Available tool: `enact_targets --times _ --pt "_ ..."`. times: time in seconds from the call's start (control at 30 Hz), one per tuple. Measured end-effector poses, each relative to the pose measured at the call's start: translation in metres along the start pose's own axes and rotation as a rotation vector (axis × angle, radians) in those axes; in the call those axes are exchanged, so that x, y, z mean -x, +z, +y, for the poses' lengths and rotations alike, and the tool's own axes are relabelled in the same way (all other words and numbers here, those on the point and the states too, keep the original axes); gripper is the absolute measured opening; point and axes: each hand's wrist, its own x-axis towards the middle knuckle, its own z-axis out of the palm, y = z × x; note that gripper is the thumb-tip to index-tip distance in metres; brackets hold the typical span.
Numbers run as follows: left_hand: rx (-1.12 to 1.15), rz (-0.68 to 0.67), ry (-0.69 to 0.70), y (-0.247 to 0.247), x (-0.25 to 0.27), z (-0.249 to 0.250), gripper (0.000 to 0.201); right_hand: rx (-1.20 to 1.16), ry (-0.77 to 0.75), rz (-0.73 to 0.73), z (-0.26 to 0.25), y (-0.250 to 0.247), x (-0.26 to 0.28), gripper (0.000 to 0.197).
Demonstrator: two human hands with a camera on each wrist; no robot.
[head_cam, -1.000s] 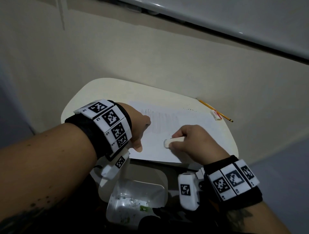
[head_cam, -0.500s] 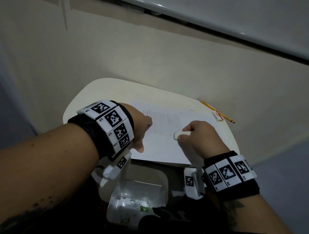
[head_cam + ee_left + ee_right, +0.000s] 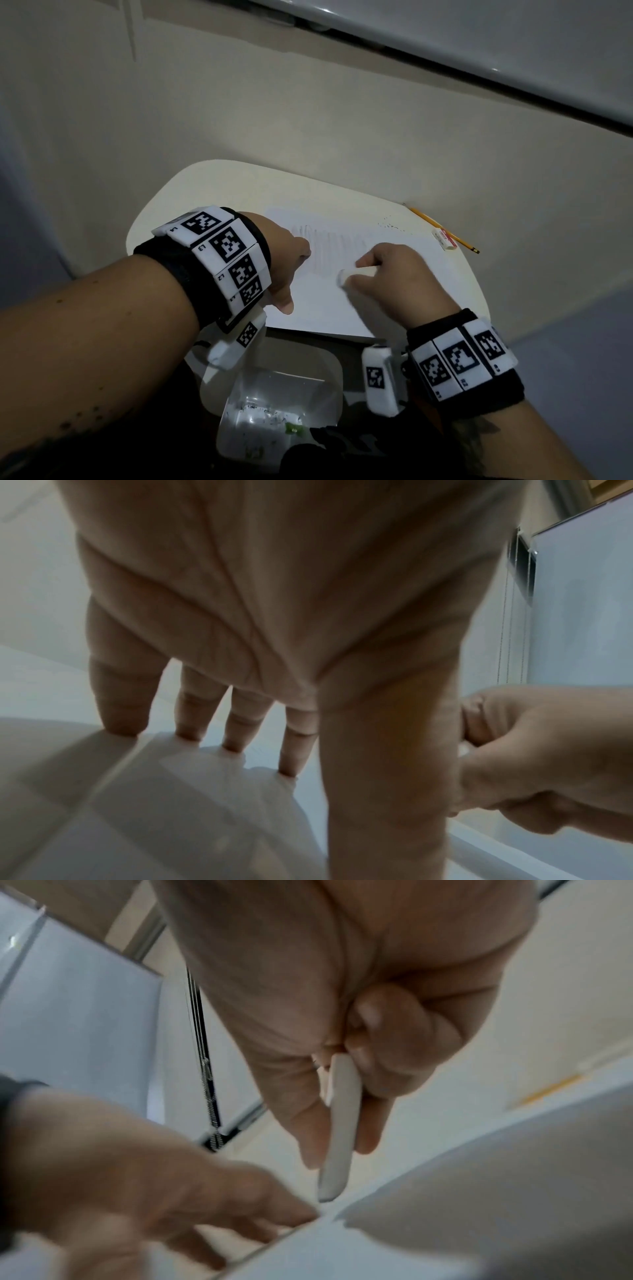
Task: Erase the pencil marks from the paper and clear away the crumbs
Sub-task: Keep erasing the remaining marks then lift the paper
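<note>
**penciljunkie:** White paper [image 3: 329, 301] lying flat on the pale bench [image 3: 212, 192], that's the thing to go by here. Grey pencil marks [image 3: 332, 250] cover its upper-middle part. The right hand [image 3: 394, 277] sits over the middle of the paper, thumb and fingers pinched on a flat white eraser [image 3: 356, 274]. In the right wrist view the eraser [image 3: 339, 1123] is gripped edge-on, its lower tip down at the sheet. It's a bit blurry in the head view, so I can't tell exactly where it touches.

**rubberduck42:** What about the other hand?

**penciljunkie:** The left hand [image 3: 284, 260] is on the left part of the paper, not grasping anything. Fingers are straight and spread, and in the left wrist view the fingertips [image 3: 120, 726] press down on the sheet, thumb stretched out toward the right hand [image 3: 534, 758].

**rubberduck42:** Any crumbs?

**penciljunkie:** Yep, a scatter of dark crumbs [image 3: 390, 224] near the paper's far right corner. Just past that corner there's a second eraser [image 3: 444, 238] with a red printed sleeve, and a yellow pencil [image 3: 442, 228] lies beside it, on the bench close to the wall. Off the paper's near edge, lower than the bench, there's a clear plastic container [image 3: 274, 411] with some specks and a bit of green in it.
</note>
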Motion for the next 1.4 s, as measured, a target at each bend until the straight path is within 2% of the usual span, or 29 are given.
enact_targets --times 0.1,0.2,0.27,0.33,0.37,0.47,0.6,0.67,0.77,0.83,1.03,1.13,1.2,1.33,1.4 --pt "0.032 0.019 -0.010 0.000 0.003 -0.002 0.110 -0.064 -0.054 -0.130 -0.012 0.014 0.009 0.022" --pt "0.059 0.027 0.006 0.000 0.009 -0.004 0.102 -0.045 0.026 -0.054 0.000 0.010 -0.003 0.022" --pt "0.065 0.036 0.014 -0.001 0.015 -0.004 0.086 0.014 0.062 0.028 0.007 0.003 -0.010 0.025" --pt "0.075 0.051 0.016 -0.003 0.019 -0.004 0.071 0.011 0.033 0.047 0.003 0.003 -0.010 0.027" --pt "0.077 0.052 0.015 -0.004 0.021 -0.004 0.069 -0.008 -0.007 0.018 -0.003 0.006 -0.007 0.025" --pt "0.078 0.054 0.011 -0.005 0.025 -0.005 0.073 -0.060 -0.066 -0.123 -0.018 0.021 0.005 0.023" --pt "0.076 0.057 0.018 -0.003 0.026 -0.007 0.083 -0.089 0.043 -0.033 -0.001 0.011 -0.007 0.022" --pt "0.074 0.054 0.011 -0.002 0.026 -0.007 0.088 -0.071 0.041 0.019 0.002 0.007 -0.009 0.024" --pt "0.073 0.051 0.007 -0.003 0.025 -0.007 0.091 -0.091 -0.062 -0.061 -0.012 0.017 0.000 0.024" --pt "0.069 0.047 0.006 -0.003 0.025 -0.007 0.095 -0.089 -0.073 -0.130 -0.018 0.023 0.006 0.023" --pt "0.048 0.041 0.011 -0.004 0.028 -0.006 0.090 -0.038 0.043 0.029 0.002 0.006 -0.011 0.023" --pt "0.052 0.042 0.006 -0.004 0.028 -0.006 0.090 -0.070 -0.061 -0.048 -0.013 0.017 -0.003 0.023" --pt "0.060 0.042 0.002 -0.004 0.028 -0.006 0.096 -0.088 -0.064 -0.112 -0.019 0.023 0.002 0.024" --pt "0.048 0.049 0.010 -0.004 0.029 -0.005 0.091 -0.032 0.058 -0.008 -0.003 0.009 -0.014 0.025" --pt "0.044 0.047 0.008 -0.005 0.029 -0.005 0.090 -0.033 0.070 0.024 -0.003 0.005 -0.014 0.026"
